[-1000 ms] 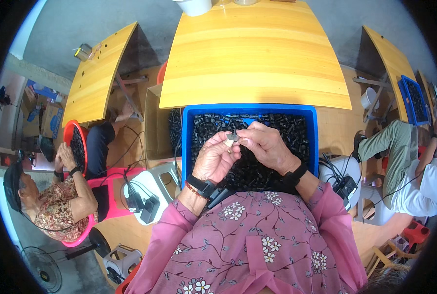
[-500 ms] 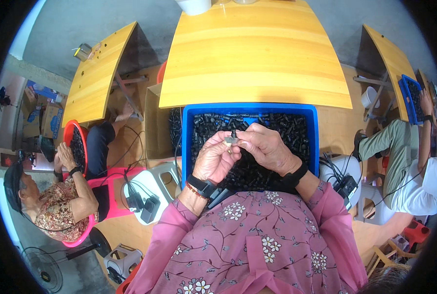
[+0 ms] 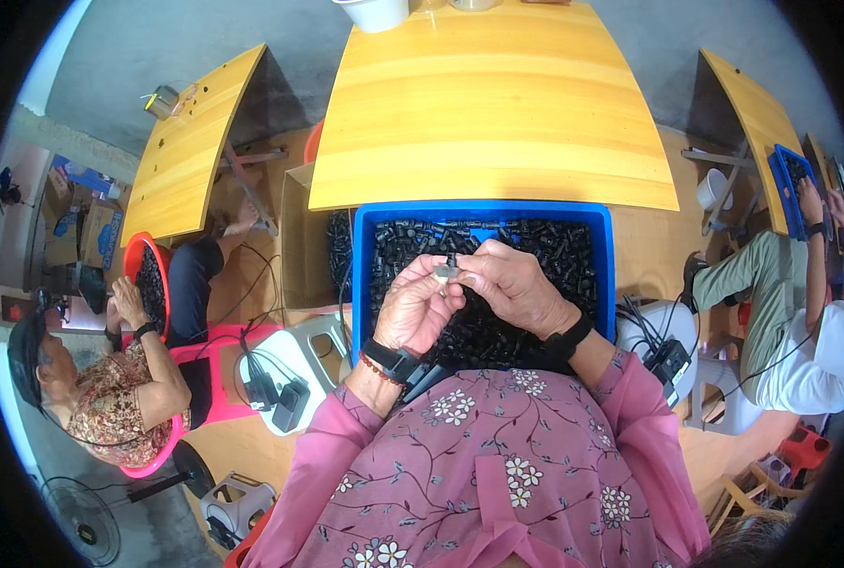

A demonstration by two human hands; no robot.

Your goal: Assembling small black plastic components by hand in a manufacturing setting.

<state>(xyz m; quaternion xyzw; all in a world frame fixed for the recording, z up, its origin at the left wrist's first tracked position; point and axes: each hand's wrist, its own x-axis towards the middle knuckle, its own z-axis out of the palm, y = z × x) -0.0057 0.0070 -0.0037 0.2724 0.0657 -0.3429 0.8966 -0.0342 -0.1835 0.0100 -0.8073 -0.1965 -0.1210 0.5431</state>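
Observation:
Over a blue plastic crate (image 3: 606,284) my two hands meet, fingertips together. Between them is a small black part (image 3: 451,258) with a greyish lower piece; it looks like a plastic fitting, mostly covered by the fingers. My left hand (image 3: 409,308) pinches it from the left, and something pale shows at its fingertips. My right hand (image 3: 515,287) closes on it from the right with thumb and forefinger. Many similar loose black parts (image 3: 554,251) fill the crate beneath both hands.
A yellow wooden table (image 3: 488,104) stands beyond the crate, with a white tub (image 3: 377,13) at its far edge. White stools (image 3: 290,369) with cables and black boxes flank me. One co-worker sits left beside a red basin (image 3: 136,248); another sits right at a blue tray (image 3: 789,194).
My hands keep almost the same pose around the small part. At the far right, the co-worker's hands have shifted over the blue tray, and a second hand now shows.

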